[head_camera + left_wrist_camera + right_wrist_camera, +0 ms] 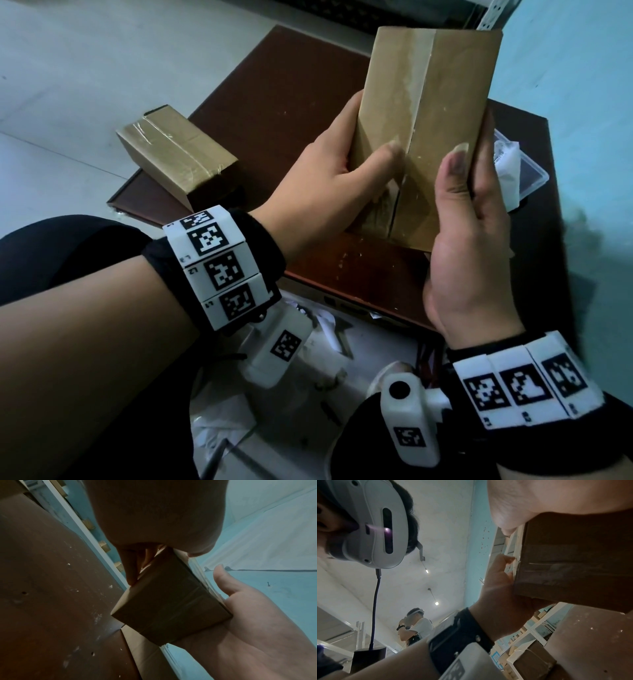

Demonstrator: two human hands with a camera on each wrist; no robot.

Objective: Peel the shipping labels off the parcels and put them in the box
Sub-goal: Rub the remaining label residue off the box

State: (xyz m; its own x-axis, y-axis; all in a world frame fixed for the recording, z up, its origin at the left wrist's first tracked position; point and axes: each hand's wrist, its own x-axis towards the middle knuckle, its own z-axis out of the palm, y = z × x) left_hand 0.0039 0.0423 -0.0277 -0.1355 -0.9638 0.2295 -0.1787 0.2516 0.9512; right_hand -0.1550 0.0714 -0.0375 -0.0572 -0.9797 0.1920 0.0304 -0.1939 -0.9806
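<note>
Both hands are holding one parcel (424,137) upright above the brown table (274,113). The right hand (476,246) is gripping the parcel's right side, its thumb lying up the front face and its fingers wrapping behind. The left hand (329,185) is gripping the left side, its thumb pressing near the taped seam running down the middle of the face. The left wrist view is showing the parcel's dark bottom end between the two hands, clear of the table. Nearer than the hands, below the table edge, torn white paper scraps (318,329) are lying. Left of the left hand and farther off, a second taped parcel (178,154) is lying on the table's corner. Just behind the right hand, a clear plastic box (520,171) is sitting with white paper in it.
</note>
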